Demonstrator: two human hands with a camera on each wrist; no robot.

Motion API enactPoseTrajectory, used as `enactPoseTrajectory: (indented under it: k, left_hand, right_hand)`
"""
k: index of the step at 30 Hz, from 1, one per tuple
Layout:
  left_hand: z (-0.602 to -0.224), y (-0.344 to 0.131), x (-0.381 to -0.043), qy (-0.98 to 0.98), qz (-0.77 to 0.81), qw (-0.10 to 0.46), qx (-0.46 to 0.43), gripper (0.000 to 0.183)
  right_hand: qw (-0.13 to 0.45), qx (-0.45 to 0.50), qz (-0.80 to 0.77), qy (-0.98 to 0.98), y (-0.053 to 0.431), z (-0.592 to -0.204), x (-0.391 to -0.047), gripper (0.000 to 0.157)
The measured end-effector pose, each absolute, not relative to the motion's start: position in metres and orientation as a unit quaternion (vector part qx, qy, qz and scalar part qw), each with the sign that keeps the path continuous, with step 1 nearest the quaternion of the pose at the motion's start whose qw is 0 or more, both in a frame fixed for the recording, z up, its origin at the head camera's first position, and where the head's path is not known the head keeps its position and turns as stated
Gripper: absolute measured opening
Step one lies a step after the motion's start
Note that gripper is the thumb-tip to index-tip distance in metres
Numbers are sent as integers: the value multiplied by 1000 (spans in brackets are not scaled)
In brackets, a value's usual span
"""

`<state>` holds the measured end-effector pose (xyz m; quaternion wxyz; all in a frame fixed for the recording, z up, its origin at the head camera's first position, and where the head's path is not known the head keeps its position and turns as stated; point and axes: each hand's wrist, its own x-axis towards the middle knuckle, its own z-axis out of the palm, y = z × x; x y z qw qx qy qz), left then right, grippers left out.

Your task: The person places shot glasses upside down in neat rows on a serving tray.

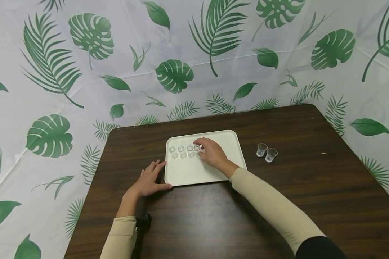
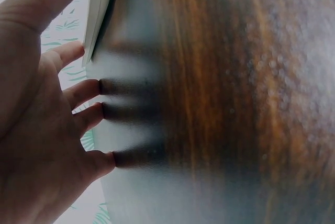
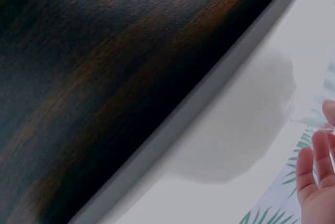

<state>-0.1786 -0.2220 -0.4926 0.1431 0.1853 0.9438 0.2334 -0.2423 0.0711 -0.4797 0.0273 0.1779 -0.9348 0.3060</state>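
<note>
A row of small clear cups (image 1: pixel 180 149) stands on the cream tray (image 1: pixel 184 172), towards its far left side. My right hand (image 1: pixel 212 153) reaches over the tray and pinches the clear cup (image 1: pixel 197 148) at the row's right end between thumb and fingers. In the right wrist view only part of that hand (image 3: pixel 319 177) appears, at the right edge. My left hand (image 1: pixel 149 181) lies at the tray's near left corner with fingers spread; its thumb and index finger touch the tray edge. The other fingertips rest on the table in the left wrist view.
Two more clear cups (image 1: pixel 266 153) stand close together on the dark wooden table (image 1: pixel 298 172), right of the tray. Behind the table hangs a white cloth (image 1: pixel 133 100) printed with green leaves.
</note>
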Motion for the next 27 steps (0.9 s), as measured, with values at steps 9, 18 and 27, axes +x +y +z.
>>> enactPoseTrajectory:
  k: [9,18,27]
  left_hand:
    - [-493,-222,-179,944,231,138,190,100]
    - [-493,-222,-179,945,227,140,188,100]
    - [-492,-222,-179,945,229,138,189,100]
  right_hand:
    - [32,183,310,-932,71,-478,-243,41]
    - [27,173,311,-934,72,-481,-244,43]
    - [16,168,316,-934,76,-481,-242,45]
